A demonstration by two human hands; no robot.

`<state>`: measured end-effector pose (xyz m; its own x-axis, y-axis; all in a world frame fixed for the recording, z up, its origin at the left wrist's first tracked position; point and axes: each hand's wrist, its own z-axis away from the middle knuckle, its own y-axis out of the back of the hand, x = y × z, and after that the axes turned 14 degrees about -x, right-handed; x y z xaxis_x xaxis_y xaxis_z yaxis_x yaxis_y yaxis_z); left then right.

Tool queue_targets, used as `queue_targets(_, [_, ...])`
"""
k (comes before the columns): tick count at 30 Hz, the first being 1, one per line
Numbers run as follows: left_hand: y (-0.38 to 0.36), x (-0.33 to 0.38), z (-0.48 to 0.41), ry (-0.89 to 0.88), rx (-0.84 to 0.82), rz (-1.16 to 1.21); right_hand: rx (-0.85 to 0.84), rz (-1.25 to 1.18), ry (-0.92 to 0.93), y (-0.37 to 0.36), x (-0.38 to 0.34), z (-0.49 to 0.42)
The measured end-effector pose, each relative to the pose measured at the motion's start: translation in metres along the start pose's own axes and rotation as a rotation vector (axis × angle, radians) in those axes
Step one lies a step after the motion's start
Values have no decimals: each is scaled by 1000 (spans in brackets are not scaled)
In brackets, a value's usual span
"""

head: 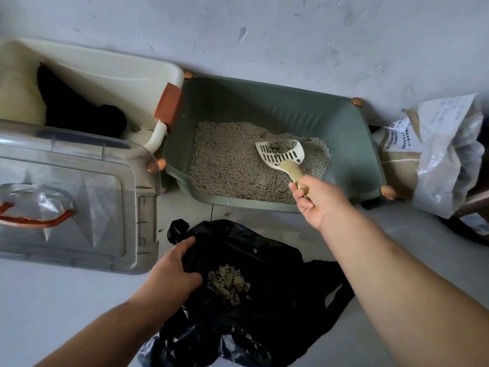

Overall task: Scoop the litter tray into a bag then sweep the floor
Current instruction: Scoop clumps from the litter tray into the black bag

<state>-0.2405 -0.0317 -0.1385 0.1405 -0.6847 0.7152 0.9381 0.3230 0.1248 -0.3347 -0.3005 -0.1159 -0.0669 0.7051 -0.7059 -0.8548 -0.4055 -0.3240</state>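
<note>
Nearest, the left hand (173,271) grips the rim of the black bag (264,260) on the floor, holding its mouth open; 1 heap of clumps (227,283) already lies inside. Farther off, the right hand (315,198) grips the scoop (281,153), loaded, over the litter tray (264,104). Scooping appears partway done; sweeping is not yet begun.

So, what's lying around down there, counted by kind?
Bags: 2, black bag, pale sack
Scoops: 1, slotted scoop
Trays: 1, green tray
Tubs: 1, cream tub
Lids: 1, clear lid
Total: 6
</note>
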Motion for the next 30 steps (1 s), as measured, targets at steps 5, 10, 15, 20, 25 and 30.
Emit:
queue_targets(5, [1, 0, 1, 3, 0, 1, -37, -24, -30, -29, -15, -14])
queue_targets(10, [4, -1, 3, 7, 7, -17, -76, -141, -96, -39, 13, -27])
queue_targets(15, [6, -3, 8, 12, 20, -34, -92, -222, -89, -24, 35, -20])
queue_targets(20, [6, -1, 10, 19, 27, -28, -113, -221, -47, -7, 37, -12])
queue_targets(25, [6, 0, 9, 3, 28, -38, -190, -239, -4, 15, 36, -2])
queue_targets(30, [3, 4, 14, -14, 27, -34, -261, -229, 14, 27, 40, 8])
